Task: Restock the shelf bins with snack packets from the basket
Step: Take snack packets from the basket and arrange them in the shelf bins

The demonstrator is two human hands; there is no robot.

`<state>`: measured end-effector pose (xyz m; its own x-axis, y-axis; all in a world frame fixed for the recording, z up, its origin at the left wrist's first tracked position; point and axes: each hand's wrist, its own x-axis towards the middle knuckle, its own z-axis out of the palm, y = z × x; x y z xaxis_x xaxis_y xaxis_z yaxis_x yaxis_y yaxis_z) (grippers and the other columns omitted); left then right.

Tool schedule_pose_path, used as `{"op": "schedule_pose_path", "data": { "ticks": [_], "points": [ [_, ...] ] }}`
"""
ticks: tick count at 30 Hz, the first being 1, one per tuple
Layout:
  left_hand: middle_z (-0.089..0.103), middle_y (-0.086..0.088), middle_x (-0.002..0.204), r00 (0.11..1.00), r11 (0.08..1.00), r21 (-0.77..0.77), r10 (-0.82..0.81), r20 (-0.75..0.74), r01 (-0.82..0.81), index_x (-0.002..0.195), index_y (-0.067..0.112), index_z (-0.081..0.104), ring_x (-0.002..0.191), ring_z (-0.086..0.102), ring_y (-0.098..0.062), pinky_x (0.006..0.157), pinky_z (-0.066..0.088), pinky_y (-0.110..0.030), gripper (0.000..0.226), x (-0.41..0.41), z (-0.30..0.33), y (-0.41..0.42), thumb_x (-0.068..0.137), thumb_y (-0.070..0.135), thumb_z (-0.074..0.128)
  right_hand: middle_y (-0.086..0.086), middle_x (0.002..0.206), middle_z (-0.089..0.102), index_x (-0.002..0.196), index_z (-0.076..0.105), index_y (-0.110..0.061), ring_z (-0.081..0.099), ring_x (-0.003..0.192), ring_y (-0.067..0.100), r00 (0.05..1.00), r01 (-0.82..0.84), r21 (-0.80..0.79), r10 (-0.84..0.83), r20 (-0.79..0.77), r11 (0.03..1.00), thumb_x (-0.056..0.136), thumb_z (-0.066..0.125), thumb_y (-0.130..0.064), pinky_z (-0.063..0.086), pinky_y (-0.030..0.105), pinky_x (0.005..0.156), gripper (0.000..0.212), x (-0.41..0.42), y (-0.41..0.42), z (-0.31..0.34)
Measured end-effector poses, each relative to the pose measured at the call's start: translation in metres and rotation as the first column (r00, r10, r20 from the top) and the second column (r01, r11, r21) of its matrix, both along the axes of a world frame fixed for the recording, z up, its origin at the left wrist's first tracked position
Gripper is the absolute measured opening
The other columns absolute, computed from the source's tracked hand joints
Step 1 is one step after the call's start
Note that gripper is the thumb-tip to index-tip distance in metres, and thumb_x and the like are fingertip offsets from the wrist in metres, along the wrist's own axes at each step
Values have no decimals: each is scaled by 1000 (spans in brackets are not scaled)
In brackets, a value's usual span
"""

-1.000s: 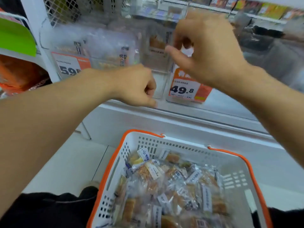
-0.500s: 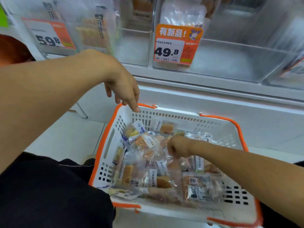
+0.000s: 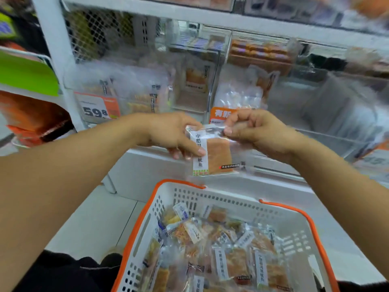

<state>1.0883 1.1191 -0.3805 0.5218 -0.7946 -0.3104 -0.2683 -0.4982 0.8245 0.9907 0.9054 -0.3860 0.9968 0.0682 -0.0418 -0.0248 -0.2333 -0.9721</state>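
Mid-frame, both forearms reach forward above the basket. The left hand and right hand pinch one packet.

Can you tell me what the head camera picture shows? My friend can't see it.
Two hands, the left hand and the right hand, hold one clear snack packet up in front of the shelf bins. Below them sits a white basket with orange handles, full of more packets.

White shelving upright with wire mesh backing, pale tiled floor below
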Motion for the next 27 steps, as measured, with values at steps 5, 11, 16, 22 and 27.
{"op": "schedule_pose_path", "data": {
  "ticks": [5,11,16,22,27],
  "points": [
    [75,-7,86,966,902,-368,160,-201,-226,95,8,67,77,73,-14,65,60,-22,18,5,11,11,81,-4,71,11,97,77,113,68,-7,75,87,24,993,-19,-166,37,109,986,87,67,-7,62,40,64,26,-4,16,44],
    [70,5,84,620,449,-678,785,-12,-582,107,28,57,63,62,-6,57,51,-26,47,30,21,14,72,16,87,1,84,76,97,74,-8,74,73,14,850,344,-458,-65,523,820,93,66,-8,61,37,59,9,58,29,88],
    [62,11,89,340,477,-690,877,339,-545,108,28,55,71,60,-17,68,49,-32,26,52,12,30,88,18,67,9,80,65,83,61,-13,58,74,35,780,572,-809,215,588,137,88,53,-25,41,36,61,16,123,41,102],
    [65,-2,107,282,755,-507,637,717,-416,108,18,66,102,58,-29,86,50,-45,20,58,1,32,89,22,61,7,83,48,91,52,-11,52,80,29,947,312,-950,98,307,-31,89,58,1,40,36,68,13,178,56,74],
    [62,-1,98,285,750,-545,653,702,-375,99,18,64,99,55,-25,81,48,-41,11,58,1,31,89,18,62,6,73,45,86,50,-4,50,68,23,981,194,-981,29,193,-12,95,49,2,43,35,65,10,220,36,69]
  ]
}}
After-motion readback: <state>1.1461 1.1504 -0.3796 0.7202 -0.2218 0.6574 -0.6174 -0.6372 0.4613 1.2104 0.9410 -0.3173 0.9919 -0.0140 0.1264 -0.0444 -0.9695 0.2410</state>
